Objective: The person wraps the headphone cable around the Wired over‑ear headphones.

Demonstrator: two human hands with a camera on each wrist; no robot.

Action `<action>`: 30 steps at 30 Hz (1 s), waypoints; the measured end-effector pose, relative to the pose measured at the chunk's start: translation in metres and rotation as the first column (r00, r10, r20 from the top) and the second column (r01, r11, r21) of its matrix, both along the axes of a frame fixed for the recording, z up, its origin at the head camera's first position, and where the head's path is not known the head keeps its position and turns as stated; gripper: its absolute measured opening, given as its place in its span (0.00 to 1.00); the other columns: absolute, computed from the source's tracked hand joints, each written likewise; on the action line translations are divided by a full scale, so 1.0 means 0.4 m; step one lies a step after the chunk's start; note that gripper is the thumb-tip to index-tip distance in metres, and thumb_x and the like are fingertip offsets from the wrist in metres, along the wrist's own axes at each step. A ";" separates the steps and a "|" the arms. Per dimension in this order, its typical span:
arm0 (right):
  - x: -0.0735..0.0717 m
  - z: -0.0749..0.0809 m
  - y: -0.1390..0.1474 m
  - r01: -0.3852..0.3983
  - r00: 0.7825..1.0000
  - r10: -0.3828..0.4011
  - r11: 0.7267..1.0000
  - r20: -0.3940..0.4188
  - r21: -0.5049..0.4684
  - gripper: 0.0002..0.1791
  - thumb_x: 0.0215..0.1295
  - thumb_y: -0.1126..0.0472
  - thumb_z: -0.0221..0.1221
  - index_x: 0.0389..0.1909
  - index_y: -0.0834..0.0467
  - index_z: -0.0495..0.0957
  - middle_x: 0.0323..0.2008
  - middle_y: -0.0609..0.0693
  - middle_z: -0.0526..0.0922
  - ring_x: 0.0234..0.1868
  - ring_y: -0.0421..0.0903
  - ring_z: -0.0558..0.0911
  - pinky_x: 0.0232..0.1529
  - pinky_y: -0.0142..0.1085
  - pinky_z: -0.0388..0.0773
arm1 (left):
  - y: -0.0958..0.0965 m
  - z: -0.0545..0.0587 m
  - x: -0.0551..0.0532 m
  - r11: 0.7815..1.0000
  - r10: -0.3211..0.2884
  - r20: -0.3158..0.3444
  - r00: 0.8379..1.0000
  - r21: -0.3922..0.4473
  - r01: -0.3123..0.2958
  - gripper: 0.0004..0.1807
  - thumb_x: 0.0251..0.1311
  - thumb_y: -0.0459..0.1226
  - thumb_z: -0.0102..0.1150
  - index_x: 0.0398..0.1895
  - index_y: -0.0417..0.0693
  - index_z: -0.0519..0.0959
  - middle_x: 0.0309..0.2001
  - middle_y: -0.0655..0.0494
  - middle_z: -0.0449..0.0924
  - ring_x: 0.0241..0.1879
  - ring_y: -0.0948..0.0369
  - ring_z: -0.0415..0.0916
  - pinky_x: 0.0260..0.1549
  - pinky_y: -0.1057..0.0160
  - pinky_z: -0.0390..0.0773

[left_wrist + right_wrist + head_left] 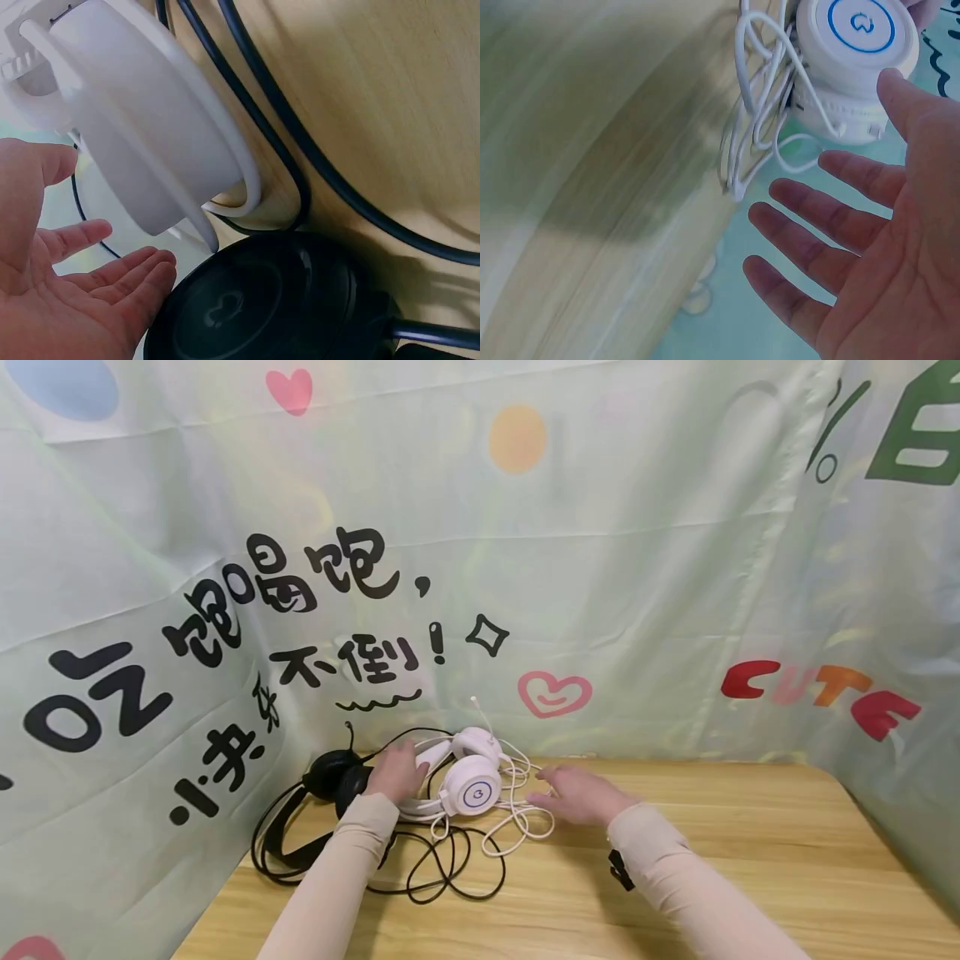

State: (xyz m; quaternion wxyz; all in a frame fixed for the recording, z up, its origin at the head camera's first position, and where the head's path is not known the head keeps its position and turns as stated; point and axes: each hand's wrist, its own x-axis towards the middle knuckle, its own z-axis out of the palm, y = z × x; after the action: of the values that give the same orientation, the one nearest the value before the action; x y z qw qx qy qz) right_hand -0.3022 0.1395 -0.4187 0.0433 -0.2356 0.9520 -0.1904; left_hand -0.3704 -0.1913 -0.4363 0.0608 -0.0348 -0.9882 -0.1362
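White headphones (471,775) with a blue ring on the ear cup and a thin mic stalk lie near the back edge of the table. My left hand (397,772) is over their left side, at the headband (150,112), with its fingers extended. Its fingertips come right up to the black ear cup (240,300) of the black headphones (330,774), which lie to the left. Over to the right, my right hand (581,793) spreads its fingers beside the coiled white cable (757,112). Its thumb overlaps the white ear cup (859,37) in the right wrist view.
A looped black cable (498,887) lies on the wooden table (720,827) in front of the headphones. Printed fabric (637,568) hangs behind the table and along both sides.
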 end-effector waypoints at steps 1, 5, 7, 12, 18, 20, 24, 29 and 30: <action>0.002 -0.003 -0.006 -0.005 1.000 0.005 1.000 0.003 -0.006 0.34 0.79 0.42 0.58 0.69 0.68 0.76 0.65 0.67 0.82 0.69 0.67 0.79 0.72 0.61 0.74 | 0.000 -0.002 -0.001 1.000 0.003 0.002 1.000 0.004 -0.003 0.34 0.76 0.44 0.60 0.75 0.31 0.67 0.65 0.23 0.74 0.63 0.32 0.78 0.59 0.35 0.81; 0.008 -0.016 -0.031 -0.018 1.000 0.018 1.000 0.015 -0.022 0.33 0.79 0.44 0.59 0.69 0.67 0.76 0.64 0.67 0.83 0.68 0.66 0.81 0.71 0.60 0.75 | 0.003 -0.007 0.000 1.000 0.013 0.023 1.000 0.004 -0.013 0.38 0.77 0.42 0.60 0.79 0.29 0.61 0.67 0.22 0.73 0.66 0.31 0.76 0.63 0.36 0.80; 0.011 -0.022 -0.041 -0.023 1.000 0.024 0.999 0.019 -0.026 0.32 0.79 0.45 0.59 0.68 0.67 0.77 0.64 0.66 0.83 0.67 0.65 0.81 0.71 0.60 0.76 | 0.004 -0.010 0.002 1.000 0.020 0.034 0.999 0.003 -0.020 0.38 0.77 0.42 0.60 0.80 0.28 0.60 0.67 0.22 0.73 0.65 0.31 0.77 0.63 0.36 0.80; 0.019 -0.035 -0.062 -0.041 0.999 0.042 0.999 0.009 -0.032 0.30 0.78 0.46 0.61 0.66 0.66 0.79 0.61 0.64 0.85 0.65 0.63 0.83 0.68 0.59 0.78 | 0.007 -0.020 0.002 0.999 0.035 0.028 0.999 0.023 -0.035 0.36 0.75 0.41 0.62 0.77 0.29 0.63 0.62 0.22 0.76 0.57 0.32 0.81 0.56 0.37 0.83; 0.026 -0.045 -0.083 -0.073 0.997 0.073 0.997 -0.032 -0.009 0.25 0.75 0.48 0.64 0.59 0.64 0.83 0.51 0.60 0.87 0.53 0.58 0.86 0.59 0.56 0.83 | 0.007 -0.035 -0.006 0.999 0.045 0.011 0.999 0.018 -0.045 0.36 0.73 0.41 0.64 0.75 0.28 0.65 0.57 0.21 0.78 0.54 0.31 0.81 0.53 0.37 0.83; 0.028 -0.047 -0.087 -0.076 0.996 0.075 0.997 -0.039 -0.006 0.21 0.74 0.49 0.65 0.55 0.62 0.85 0.47 0.57 0.87 0.49 0.55 0.86 0.56 0.55 0.84 | 0.008 -0.039 -0.007 0.999 0.045 0.011 0.999 0.014 -0.045 0.36 0.73 0.41 0.64 0.75 0.28 0.65 0.57 0.20 0.77 0.55 0.30 0.80 0.55 0.36 0.82; 0.029 -0.050 -0.092 -0.075 0.996 0.075 0.997 -0.055 0.005 0.13 0.73 0.52 0.67 0.44 0.57 0.87 0.39 0.50 0.85 0.40 0.47 0.82 0.46 0.48 0.84 | 0.012 -0.043 -0.008 0.999 0.035 0.005 0.999 0.002 -0.035 0.33 0.73 0.40 0.64 0.72 0.27 0.68 0.56 0.20 0.77 0.55 0.30 0.79 0.55 0.35 0.82; 0.026 -0.059 -0.094 -0.052 0.997 0.053 0.998 -0.058 0.027 0.08 0.71 0.52 0.69 0.37 0.52 0.86 0.34 0.46 0.85 0.34 0.41 0.78 0.39 0.43 0.80 | 0.019 -0.041 -0.004 1.000 0.025 0.017 1.000 -0.012 -0.025 0.28 0.73 0.40 0.64 0.67 0.29 0.72 0.53 0.23 0.78 0.53 0.31 0.80 0.54 0.36 0.82; 0.025 -0.060 -0.094 -0.043 0.998 0.045 0.999 -0.049 0.026 0.08 0.71 0.52 0.69 0.37 0.52 0.86 0.34 0.45 0.85 0.34 0.41 0.78 0.39 0.43 0.80 | 0.020 -0.041 -0.003 1.000 0.026 0.021 0.999 -0.010 -0.026 0.27 0.73 0.40 0.64 0.66 0.29 0.73 0.53 0.24 0.78 0.53 0.31 0.80 0.54 0.36 0.82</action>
State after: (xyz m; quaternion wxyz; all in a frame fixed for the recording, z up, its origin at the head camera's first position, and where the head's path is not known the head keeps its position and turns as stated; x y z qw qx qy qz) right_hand -0.2920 0.1020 -0.4429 0.0267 -0.2607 0.9497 -0.1717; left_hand -0.3716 -0.1835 -0.4527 0.0521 -0.0207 -0.9898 -0.1311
